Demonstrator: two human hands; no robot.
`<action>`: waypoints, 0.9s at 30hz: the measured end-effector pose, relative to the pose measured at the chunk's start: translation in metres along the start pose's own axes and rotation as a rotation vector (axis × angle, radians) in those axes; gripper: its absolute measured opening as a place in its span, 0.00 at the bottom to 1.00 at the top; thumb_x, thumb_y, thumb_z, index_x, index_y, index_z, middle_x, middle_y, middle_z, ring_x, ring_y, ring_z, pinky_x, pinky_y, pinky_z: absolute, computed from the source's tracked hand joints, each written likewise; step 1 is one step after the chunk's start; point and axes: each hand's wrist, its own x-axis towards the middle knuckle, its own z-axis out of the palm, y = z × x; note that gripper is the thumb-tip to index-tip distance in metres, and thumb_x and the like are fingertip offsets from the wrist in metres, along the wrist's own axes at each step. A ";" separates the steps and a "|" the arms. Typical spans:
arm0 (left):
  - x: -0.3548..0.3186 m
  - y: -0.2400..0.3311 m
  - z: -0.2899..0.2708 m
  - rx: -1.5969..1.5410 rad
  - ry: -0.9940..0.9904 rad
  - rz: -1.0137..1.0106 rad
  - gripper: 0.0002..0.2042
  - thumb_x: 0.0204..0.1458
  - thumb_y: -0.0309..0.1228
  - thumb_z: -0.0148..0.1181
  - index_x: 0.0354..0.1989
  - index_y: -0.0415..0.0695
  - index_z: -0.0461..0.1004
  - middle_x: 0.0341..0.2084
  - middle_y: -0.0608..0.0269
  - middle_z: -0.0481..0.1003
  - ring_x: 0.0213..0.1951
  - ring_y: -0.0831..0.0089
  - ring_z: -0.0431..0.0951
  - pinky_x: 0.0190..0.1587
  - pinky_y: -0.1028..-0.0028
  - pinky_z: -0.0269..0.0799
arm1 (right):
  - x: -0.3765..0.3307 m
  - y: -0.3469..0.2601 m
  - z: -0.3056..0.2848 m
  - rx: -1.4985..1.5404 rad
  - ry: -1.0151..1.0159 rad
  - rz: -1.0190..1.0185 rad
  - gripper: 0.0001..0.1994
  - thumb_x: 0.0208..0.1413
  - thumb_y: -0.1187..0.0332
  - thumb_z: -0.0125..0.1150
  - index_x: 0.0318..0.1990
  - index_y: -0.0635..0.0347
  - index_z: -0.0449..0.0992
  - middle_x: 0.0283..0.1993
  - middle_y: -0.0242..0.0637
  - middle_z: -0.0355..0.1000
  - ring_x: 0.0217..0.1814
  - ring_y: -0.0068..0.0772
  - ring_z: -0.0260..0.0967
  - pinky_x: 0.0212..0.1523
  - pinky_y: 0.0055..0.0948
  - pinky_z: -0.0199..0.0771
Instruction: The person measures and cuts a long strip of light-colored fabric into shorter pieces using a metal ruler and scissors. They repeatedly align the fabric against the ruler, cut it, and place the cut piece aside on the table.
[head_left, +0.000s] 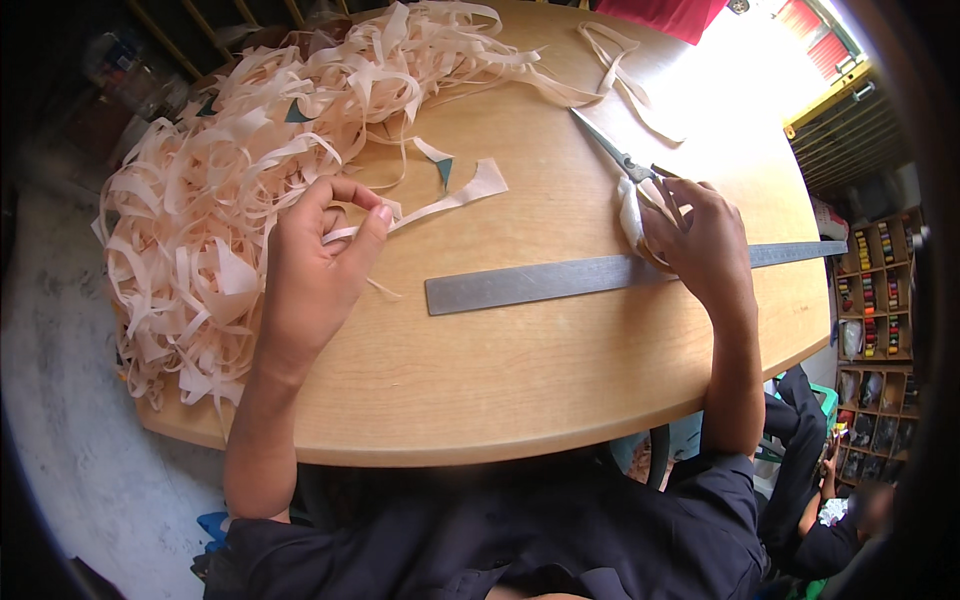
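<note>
The round wooden tabletop curves off along the lower frame, with bare room at lower centre. A heap of cream strips fills the upper left. The steel ruler lies mid-frame, long axis left to right. The left hand pinches one cream strip running up-right. The right hand grips scissors with white wadding, blades pointing upper left.

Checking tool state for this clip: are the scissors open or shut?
Shut, it seems: the scissors show one narrow closed point on the table; the right hand covers the handles.
</note>
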 end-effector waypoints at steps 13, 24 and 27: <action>-0.001 -0.010 0.004 0.376 -0.080 0.086 0.07 0.61 0.27 0.65 0.44 0.38 0.79 0.24 0.63 0.77 0.26 0.78 0.73 0.29 0.75 0.69 | 0.000 0.000 0.020 -0.063 0.217 -0.304 0.11 0.59 0.71 0.64 0.47 0.65 0.81 0.47 0.49 0.77 0.52 0.50 0.74 0.53 0.43 0.76; -0.012 -0.001 0.015 0.387 -0.232 0.527 0.07 0.55 0.24 0.69 0.41 0.42 0.80 0.28 0.52 0.81 0.29 0.56 0.84 0.31 0.65 0.77 | -0.037 -0.050 0.030 0.090 -0.010 -0.884 0.15 0.52 0.63 0.75 0.46 0.55 0.83 0.77 0.44 0.58 0.81 0.49 0.50 0.80 0.60 0.44; -0.012 0.000 0.017 0.358 -0.272 0.619 0.07 0.54 0.24 0.70 0.41 0.42 0.80 0.27 0.53 0.81 0.28 0.57 0.83 0.30 0.65 0.76 | -0.041 -0.054 0.036 0.039 -0.110 -0.928 0.17 0.51 0.62 0.76 0.46 0.56 0.83 0.77 0.38 0.60 0.81 0.45 0.52 0.81 0.62 0.40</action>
